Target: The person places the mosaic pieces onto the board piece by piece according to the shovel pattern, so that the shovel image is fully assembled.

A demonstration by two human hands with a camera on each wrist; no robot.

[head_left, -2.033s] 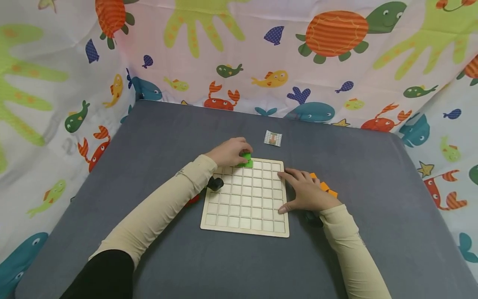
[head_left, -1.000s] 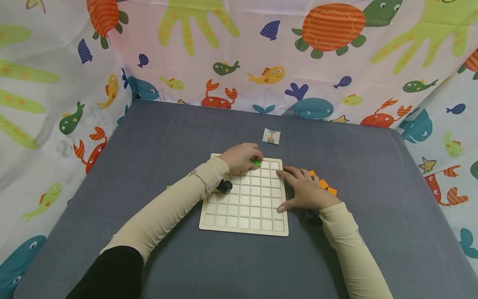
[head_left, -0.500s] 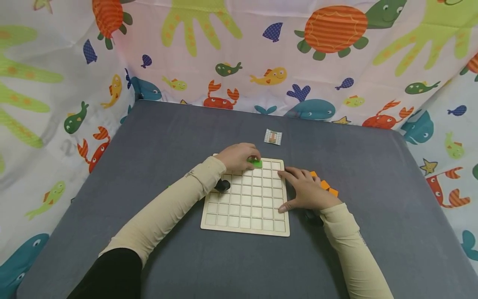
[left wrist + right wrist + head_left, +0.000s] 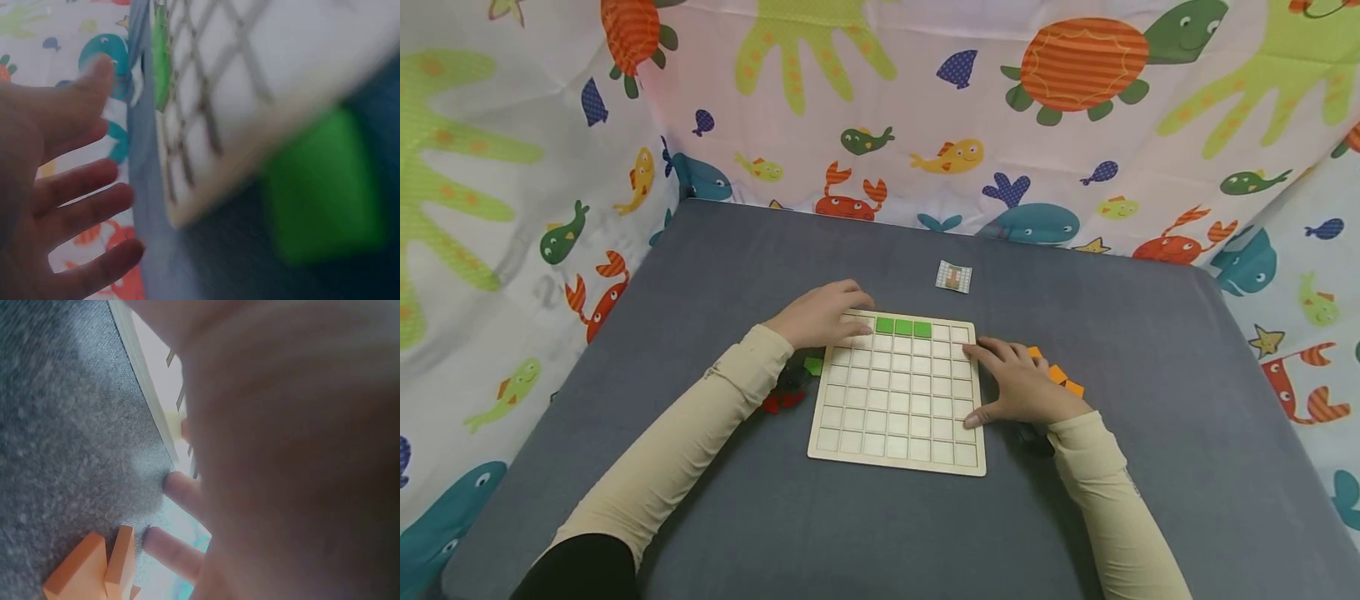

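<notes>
A: What's hard to make out?
B: The red pieces [image 4: 771, 405]; a dark shape [image 4: 792, 379] under the left wrist partly covers them. The card's [image 4: 953, 277] pattern is too small to read.
A: And the green squares [image 4: 904, 327]?
B: Three, side by side in the far row of the gridded board [image 4: 897, 401].
A: Each grip?
B: Left hand [image 4: 820, 315]: fingers apart, holding nothing, at the far left corner; contact I can't tell. Right hand [image 4: 1021, 383]: fingers spread, resting against the board's right edge.
A: The wrist views?
B: The left one shows a loose green block [image 4: 325, 187], large but blurred, on the table [image 4: 880, 533]. The right one shows orange blocks [image 4: 81, 565] apart from the fingertips; overhead, the hand partly hides them.
</notes>
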